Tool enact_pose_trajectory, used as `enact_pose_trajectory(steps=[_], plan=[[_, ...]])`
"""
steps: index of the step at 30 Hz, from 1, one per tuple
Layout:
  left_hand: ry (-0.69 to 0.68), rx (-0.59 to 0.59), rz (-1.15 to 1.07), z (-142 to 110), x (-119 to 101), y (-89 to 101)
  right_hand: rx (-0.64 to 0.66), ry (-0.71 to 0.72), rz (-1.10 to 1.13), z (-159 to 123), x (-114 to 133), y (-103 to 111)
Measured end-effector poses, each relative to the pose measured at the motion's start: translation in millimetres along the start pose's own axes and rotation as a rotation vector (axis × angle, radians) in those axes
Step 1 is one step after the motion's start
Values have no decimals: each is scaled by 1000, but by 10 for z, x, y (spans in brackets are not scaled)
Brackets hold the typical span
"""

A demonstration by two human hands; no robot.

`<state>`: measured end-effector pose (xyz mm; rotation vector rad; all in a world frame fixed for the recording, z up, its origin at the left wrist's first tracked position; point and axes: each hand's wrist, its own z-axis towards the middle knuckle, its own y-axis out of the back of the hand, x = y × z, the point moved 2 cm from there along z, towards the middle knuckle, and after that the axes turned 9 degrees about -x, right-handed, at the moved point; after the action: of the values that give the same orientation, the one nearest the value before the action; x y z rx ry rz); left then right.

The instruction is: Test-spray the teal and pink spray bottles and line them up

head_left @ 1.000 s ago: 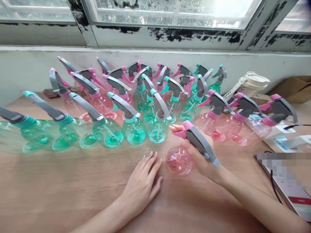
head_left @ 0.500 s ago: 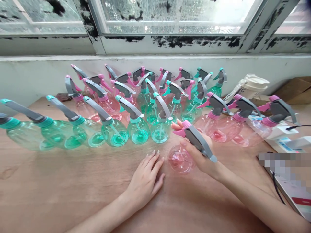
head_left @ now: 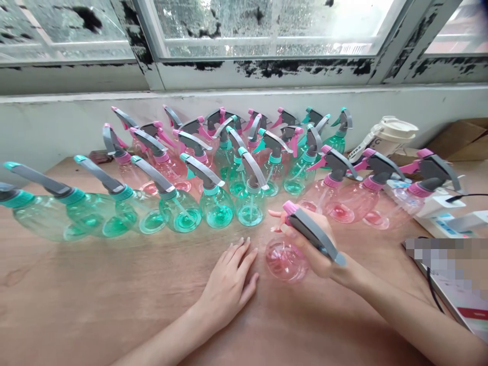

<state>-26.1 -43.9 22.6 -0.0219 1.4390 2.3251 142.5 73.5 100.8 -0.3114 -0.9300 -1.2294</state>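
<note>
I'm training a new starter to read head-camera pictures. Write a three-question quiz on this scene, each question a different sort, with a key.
1. Which hand holds a pink spray bottle?

2. True or false: the left hand rests palm-down on the table.

3. Where does the pale cup stand?
a) between the two hands
b) at the picture's left edge
c) behind the pink bottles on the right

Key:
1. The right hand
2. True
3. c
</note>
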Motion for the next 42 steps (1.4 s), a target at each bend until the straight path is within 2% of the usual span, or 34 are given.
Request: enact_pose_trajectory(steps=[3, 6, 16, 26, 30, 36, 42], plan=[[8, 11, -6, 3, -11, -6, 29, 23, 34, -30, 28, -25], [20, 19, -16, 3, -20, -10, 53, -31, 35, -44, 54, -52], [10, -11, -25, -17, -1, -20, -5, -114, 92, -104, 19, -78], [3, -12, -26, -9, 4, -13, 64, -47, 43, -61, 58, -74], [1, -1, -18, -4, 1, -8, 51, 6, 65, -32, 69, -61], [0, -8, -14, 3, 6, -8, 110, -17, 25, -5, 72, -49], [-3, -7, -18, 13, 8, -5, 91, 15, 36, -8, 95, -47]])
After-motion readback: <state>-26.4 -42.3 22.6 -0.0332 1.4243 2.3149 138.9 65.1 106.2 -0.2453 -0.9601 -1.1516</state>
